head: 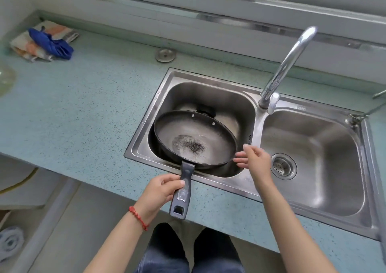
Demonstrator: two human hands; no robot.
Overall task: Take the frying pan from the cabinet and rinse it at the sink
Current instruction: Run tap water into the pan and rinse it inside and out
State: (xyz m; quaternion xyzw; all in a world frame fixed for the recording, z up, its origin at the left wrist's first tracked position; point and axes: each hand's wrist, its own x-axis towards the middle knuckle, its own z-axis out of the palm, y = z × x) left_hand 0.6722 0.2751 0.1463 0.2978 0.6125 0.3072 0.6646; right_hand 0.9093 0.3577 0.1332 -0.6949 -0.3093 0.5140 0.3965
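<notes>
While the frying pan sits over the left basin of the double sink, looks about halfway done: already out of the cabinet and at the sink, so only the rinse left. No water visibly running from the faucet, spout aimed off to the right, so probably needs swinging over and turning on.

Left hand wrapped around the grey handle, fingers clamped on it, thumb on top. Right hand just beside the pan's right rim, fingers spread and loose, maybe brushing the edge, hard to tell, not gripping anything.

Inside the pan: a dark speckled patch in the middle, plus what might be a thin film of water or just shine. Under the pan in the left basin, something dark, mostly hidden. Right basin holding nothing but its drain strainer.
</notes>
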